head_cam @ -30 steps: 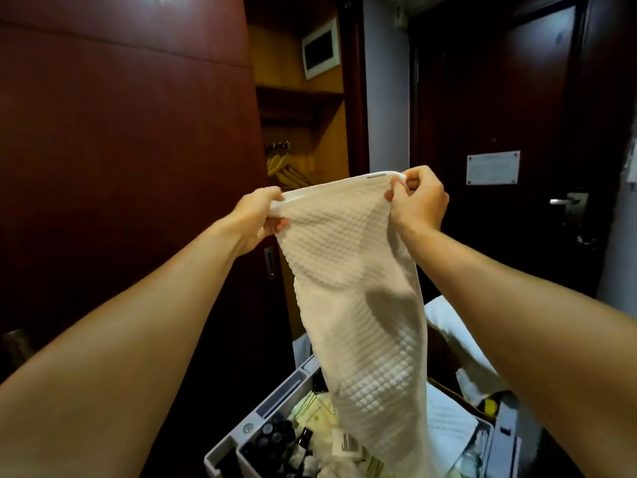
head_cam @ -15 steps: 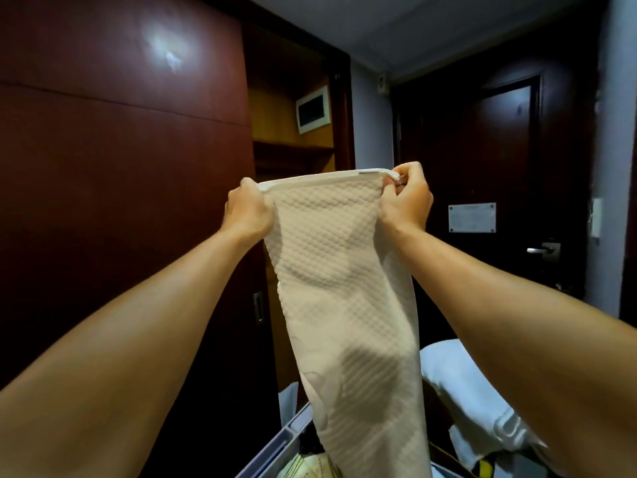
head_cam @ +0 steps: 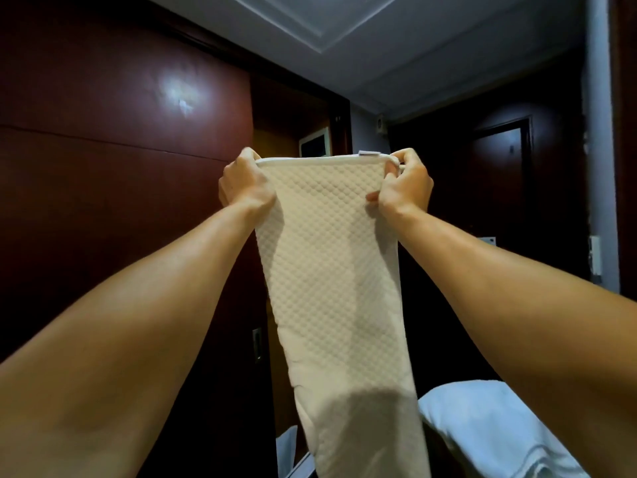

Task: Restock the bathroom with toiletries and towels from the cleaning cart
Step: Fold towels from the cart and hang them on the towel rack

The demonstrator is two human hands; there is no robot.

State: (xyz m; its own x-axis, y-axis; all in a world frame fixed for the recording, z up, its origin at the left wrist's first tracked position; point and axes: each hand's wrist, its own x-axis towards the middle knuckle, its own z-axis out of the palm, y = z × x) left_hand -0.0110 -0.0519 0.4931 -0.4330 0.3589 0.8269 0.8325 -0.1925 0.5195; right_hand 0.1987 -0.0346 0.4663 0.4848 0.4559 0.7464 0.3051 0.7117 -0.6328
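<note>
The cream, waffle-textured cotton towel point(head_cam: 331, 270) hangs straight down in front of the person, its long axis vertical and its white-hemmed top edge stretched level between the two raised hands. The left hand point(head_cam: 246, 182) grips the top left corner, fingers curled round the hem; the right hand point(head_cam: 405, 186) pinches the top right corner, thumb and fingers closed on the cloth. The hands are apart by the towel's full width and at about the same height, so neither is clearly nearer to it. The lower end drops out of the bottom of the view, so its free edge cannot be seen. A pile of white linen point(head_cam: 489, 429) lies low on the right, near the hanging cloth. Judging from this hold, the next move is probably a fold, either bringing the two corners together or lowering the top edge onto the lower part.
</note>
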